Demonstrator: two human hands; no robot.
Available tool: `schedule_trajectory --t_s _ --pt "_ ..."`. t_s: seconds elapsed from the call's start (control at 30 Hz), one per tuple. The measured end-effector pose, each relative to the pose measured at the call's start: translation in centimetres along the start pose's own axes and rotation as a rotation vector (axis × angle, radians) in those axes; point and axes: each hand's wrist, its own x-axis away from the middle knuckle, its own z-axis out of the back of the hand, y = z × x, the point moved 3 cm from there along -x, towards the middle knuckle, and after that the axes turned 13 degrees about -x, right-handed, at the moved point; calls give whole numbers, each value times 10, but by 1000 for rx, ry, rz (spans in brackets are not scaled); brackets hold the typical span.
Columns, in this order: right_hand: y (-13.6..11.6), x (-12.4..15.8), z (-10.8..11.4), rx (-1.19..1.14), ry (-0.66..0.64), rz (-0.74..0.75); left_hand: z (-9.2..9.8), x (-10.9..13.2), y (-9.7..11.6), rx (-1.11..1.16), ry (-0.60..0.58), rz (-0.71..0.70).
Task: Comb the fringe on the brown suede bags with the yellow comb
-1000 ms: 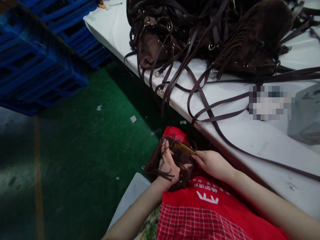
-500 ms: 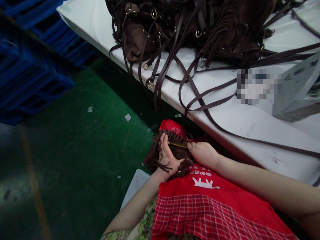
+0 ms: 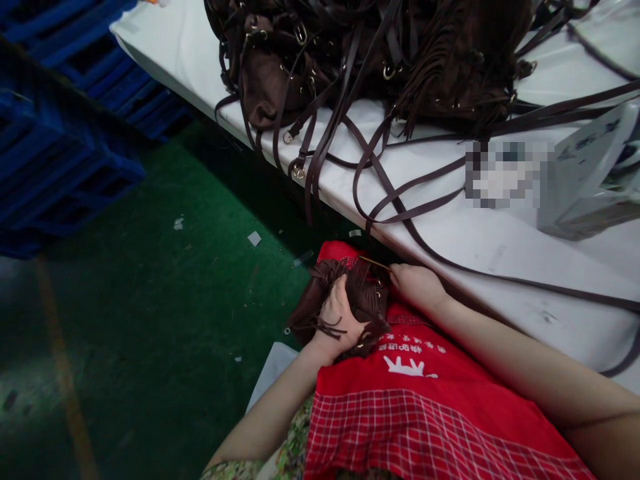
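Note:
A small dark brown fringed bag point(image 3: 369, 301) with metal eyelets rests on my lap. My left hand point(image 3: 341, 319) is closed around the bag's near side, with the thumb and fingers bent over the fringe; some fingers are hidden behind it. To the right of the bag, my right hand point(image 3: 417, 287) is closed on a thin, straight yellow stick point(image 3: 374, 263). The stick points left across the bag's far edge; its exact kind is too small to make out.
Brown bags point(image 3: 275, 87) lie heaped on a white table point(image 3: 500, 260), with long straps point(image 3: 420, 240) trailing over its edge. A clear plastic box point(image 3: 575, 193) stands at right. Blue pallets point(image 3: 65, 160) are stacked at left on the green floor point(image 3: 200, 300). A red apron point(image 3: 470, 400) covers my lap.
My right hand has moved up and right, drawing the yellow stick away from the bag's fringe to its far edge. My left hand still grips the bag, whose eyelets now show.

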Motion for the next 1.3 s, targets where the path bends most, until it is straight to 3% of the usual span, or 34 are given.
schedule_trajectory --t_s 0.17,0.27,0.47,0.67,0.73,0.83,0.9,0.97,1.03,1.13,1.23,1.3 --pt "-19 5 9 11 59 136 -6 -10 2 222 -154 168" --pt "-33 6 11 -49 73 125 -7 -18 7 338 -149 140" --pt "-50 0 -1 -131 -21 49 -12 -17 9 -147 -147 131" --pt "-44 -5 -3 -171 -42 31 -14 -12 7 -178 -134 62" --pt "-35 -3 2 -286 -62 85 -12 -9 5 -142 -74 94" --pt "-14 3 10 -655 -188 114 -11 -6 2 -87 -17 133" --pt "0 8 14 -902 -269 16 -13 -6 -2 -46 -1 147" --pt "7 13 20 -1042 -250 -94 -17 -6 -5 -12 -7 171" --pt "1 19 28 -983 -147 -86 -20 -7 -7 -4 -24 196" --pt "-28 25 34 -557 -45 135 -20 -7 -4 -34 -25 163" --pt "-52 25 21 -182 -94 273 -16 -5 4 -121 -29 75" --pt "-51 16 11 -65 -97 219 -13 -2 10 -167 -35 -6"
